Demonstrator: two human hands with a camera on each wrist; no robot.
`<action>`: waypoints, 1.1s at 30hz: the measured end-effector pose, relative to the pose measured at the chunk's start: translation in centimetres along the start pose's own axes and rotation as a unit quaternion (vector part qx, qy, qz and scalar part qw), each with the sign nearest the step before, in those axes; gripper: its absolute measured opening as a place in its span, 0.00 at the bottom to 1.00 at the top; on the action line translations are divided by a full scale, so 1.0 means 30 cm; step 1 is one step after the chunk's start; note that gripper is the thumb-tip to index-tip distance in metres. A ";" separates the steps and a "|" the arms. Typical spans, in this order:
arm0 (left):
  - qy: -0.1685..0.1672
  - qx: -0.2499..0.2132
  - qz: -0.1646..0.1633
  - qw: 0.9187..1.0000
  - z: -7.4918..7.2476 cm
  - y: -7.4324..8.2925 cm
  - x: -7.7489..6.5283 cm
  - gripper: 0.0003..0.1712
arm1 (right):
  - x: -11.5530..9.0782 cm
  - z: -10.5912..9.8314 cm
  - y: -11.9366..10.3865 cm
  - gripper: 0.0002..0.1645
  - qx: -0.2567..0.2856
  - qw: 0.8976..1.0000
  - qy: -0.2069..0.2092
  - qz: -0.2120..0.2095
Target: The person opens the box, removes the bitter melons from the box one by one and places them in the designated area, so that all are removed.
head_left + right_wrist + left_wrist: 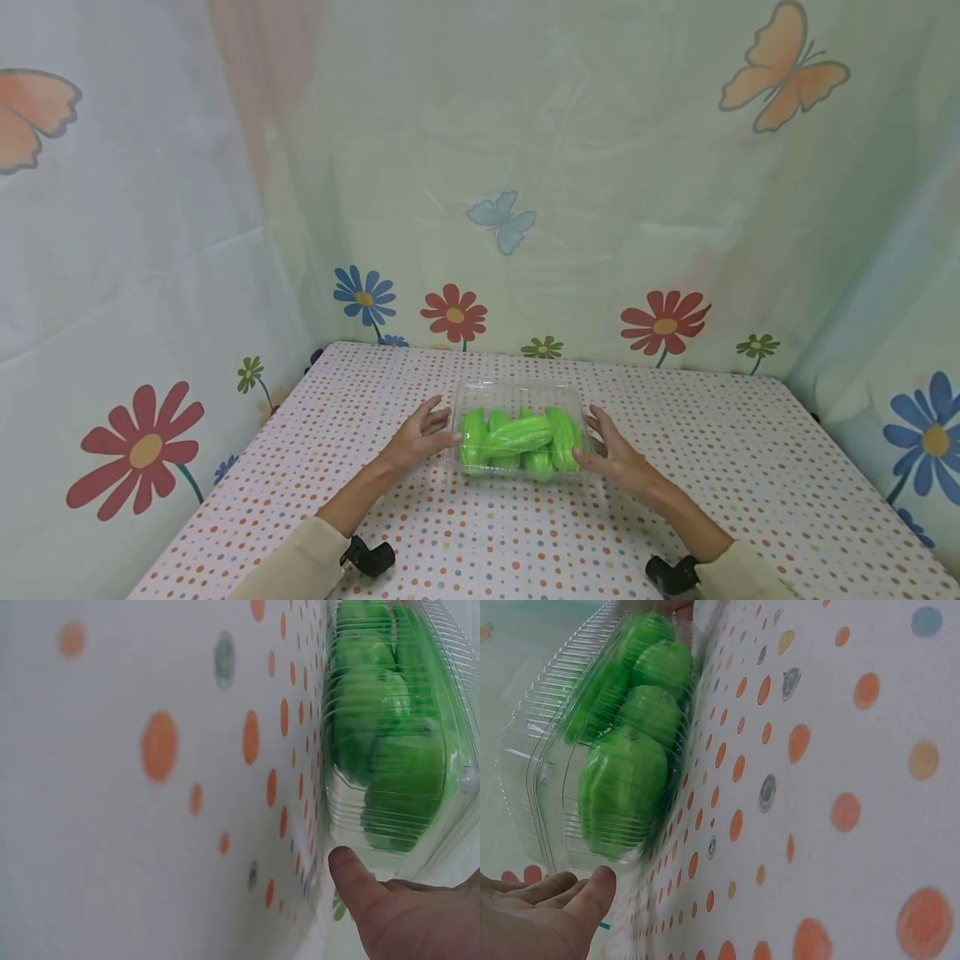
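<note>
A clear plastic lidded box point(517, 390) sits on the table, holding several bright green, ridged, elongated pieces point(520, 437) that look like gourds or similar produce. One piece lies slantwise over the others. At the box's left end is my left hand point(420, 435), its fingers loosely extended and the thumb by the near corner. My right hand point(621, 457) is at the opposite end in a mirrored pose, thumb point(346, 870) close to the plastic wall. Neither hand curls round the box. Whether the fingertips touch it, I cannot tell.
A white dotted cloth point(525, 533) covers the table. Printed curtains with flowers and butterflies point(502, 221) stand behind the table and along both sides. Black wrist devices point(369, 557) sit at both sleeve cuffs.
</note>
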State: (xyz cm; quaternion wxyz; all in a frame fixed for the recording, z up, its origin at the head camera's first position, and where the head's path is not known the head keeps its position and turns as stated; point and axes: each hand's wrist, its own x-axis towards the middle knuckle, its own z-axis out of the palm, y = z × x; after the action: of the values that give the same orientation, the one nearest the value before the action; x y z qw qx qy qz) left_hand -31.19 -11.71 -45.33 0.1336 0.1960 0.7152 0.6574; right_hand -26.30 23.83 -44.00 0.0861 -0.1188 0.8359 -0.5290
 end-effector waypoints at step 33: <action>0.017 -0.111 -0.016 0.994 0.026 -0.031 -0.004 0.55 | 0.007 0.031 0.038 0.55 0.165 0.986 0.017 0.025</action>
State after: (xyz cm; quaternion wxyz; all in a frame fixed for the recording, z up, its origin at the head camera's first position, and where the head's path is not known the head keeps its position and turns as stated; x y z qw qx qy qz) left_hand -30.84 -11.14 -46.33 0.1528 0.1568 0.6434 0.7335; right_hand -26.38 23.44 -45.43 0.1036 -0.0732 0.7409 -0.6595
